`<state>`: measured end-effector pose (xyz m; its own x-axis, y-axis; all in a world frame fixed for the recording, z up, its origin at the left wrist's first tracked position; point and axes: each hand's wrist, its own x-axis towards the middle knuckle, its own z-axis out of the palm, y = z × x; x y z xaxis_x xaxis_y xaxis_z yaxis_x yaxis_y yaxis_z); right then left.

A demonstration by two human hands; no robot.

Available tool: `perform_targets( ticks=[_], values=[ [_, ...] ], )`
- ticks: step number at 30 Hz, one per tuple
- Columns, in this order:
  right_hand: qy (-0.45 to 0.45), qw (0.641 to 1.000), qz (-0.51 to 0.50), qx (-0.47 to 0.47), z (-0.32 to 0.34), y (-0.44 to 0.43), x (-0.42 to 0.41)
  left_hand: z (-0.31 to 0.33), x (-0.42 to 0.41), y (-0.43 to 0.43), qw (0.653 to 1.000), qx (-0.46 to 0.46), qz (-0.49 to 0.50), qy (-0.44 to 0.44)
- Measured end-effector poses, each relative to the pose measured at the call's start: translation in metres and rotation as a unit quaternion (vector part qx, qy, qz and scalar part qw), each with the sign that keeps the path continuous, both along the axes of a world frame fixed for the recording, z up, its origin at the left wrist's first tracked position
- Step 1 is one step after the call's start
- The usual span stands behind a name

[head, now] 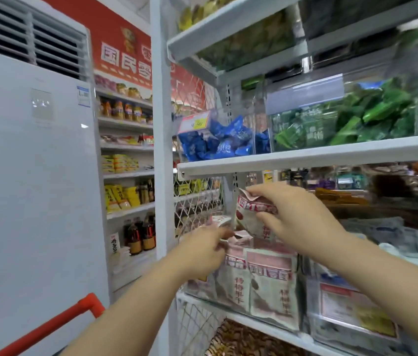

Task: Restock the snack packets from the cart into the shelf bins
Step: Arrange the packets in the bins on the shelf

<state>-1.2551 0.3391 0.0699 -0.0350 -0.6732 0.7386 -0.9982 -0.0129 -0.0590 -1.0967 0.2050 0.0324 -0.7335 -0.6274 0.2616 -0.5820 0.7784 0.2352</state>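
In a shop aisle, a clear bin of white-and-red packets stands on a white metal shelf. Just above the bin, the right hand pinches a snack packet upright. The left hand reaches the bin's top, its grip too blurred to tell. A tall white air conditioner stands left of the bin, and the red cart handle is below-left.

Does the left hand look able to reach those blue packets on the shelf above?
Probably yes. The left hand sits below the shelf board, which lies between it and the blue packets; drawing back and rising around the board's front edge should clear the way.
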Motion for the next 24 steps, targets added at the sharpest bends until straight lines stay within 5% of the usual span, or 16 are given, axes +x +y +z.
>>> perform_targets(
  ticks=[5,15,24],
  values=[
    [-0.037,0.999,0.007,0.033,0.004,-0.023,-0.009,0.000,-0.003,-0.018,0.996,-0.039,-0.001,-0.083],
    [-0.018,0.999,0.011,0.046,-0.001,-0.044,-0.010,-0.009,0.023,-0.031,0.993,-0.072,-0.096,0.013],
    [-0.019,0.993,-0.013,0.113,0.010,-0.045,-0.016,-0.013,0.027,-0.059,0.996,-0.067,-0.043,0.048]
  ],
)
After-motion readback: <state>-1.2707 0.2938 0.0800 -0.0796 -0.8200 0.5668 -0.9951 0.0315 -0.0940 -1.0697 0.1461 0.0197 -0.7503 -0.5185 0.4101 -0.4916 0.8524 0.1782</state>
